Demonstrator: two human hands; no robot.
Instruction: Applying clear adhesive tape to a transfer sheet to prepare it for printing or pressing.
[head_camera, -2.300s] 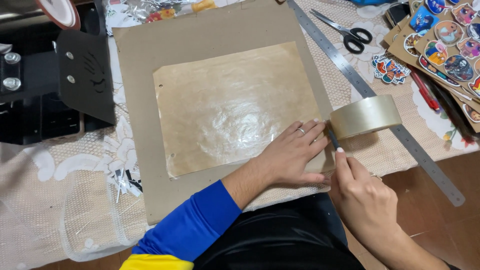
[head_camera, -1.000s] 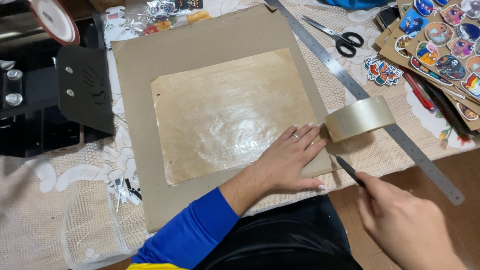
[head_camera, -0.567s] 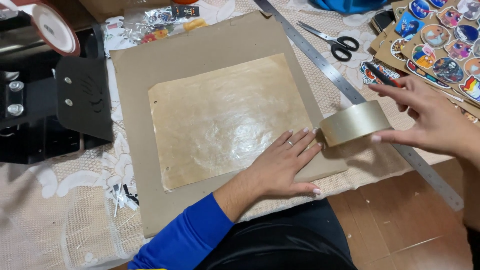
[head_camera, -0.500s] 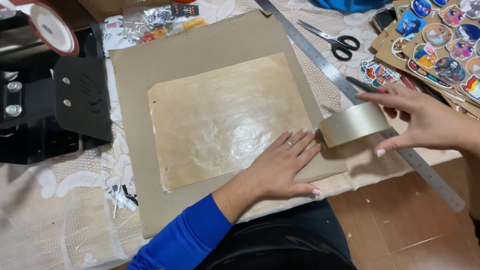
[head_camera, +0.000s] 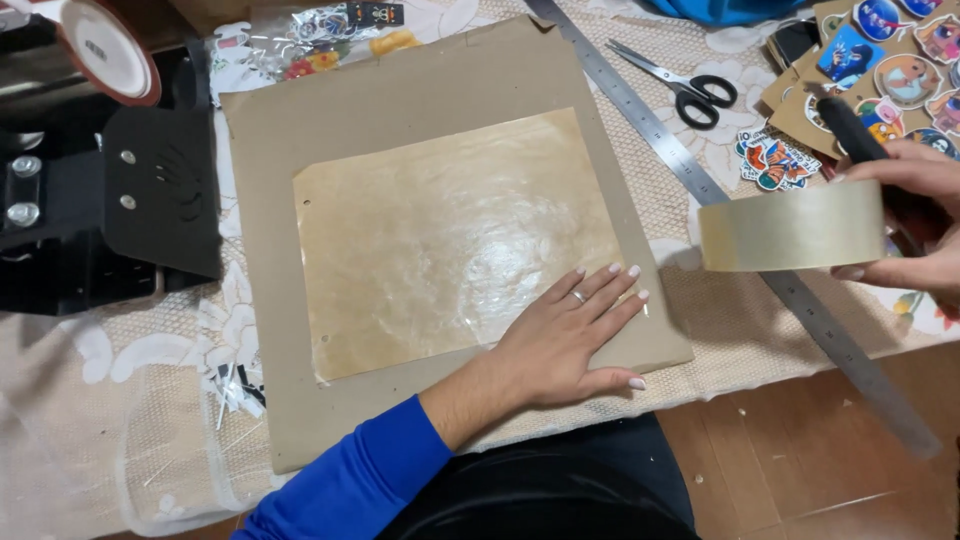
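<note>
My left hand (head_camera: 560, 345) lies flat, fingers spread, on the lower right corner of the shiny tan sheet (head_camera: 450, 240). It holds nothing; it just presses the sheet down onto the big brown cardboard (head_camera: 400, 100) in the middle of the picture.

My right hand (head_camera: 915, 225) is at the right edge of the frame, closed around the roll of clear tape (head_camera: 790, 225). A black pen-like tool (head_camera: 850, 125) sticks up from the same hand.

What has changed: a moment ago the roll sat right by my left fingertips, at the edge of the cardboard. Now it is lifted up and off to the right, over the long metal ruler (head_camera: 700, 185), well apart from the sheet. I think that means the strip on that corner is cut free and stuck down, and the roll is being carried off.

Black scissors (head_camera: 685, 90) lie at the upper right, near some colourful stickers (head_camera: 770, 160). A black machine (head_camera: 100, 220) sits at the upper left.
</note>
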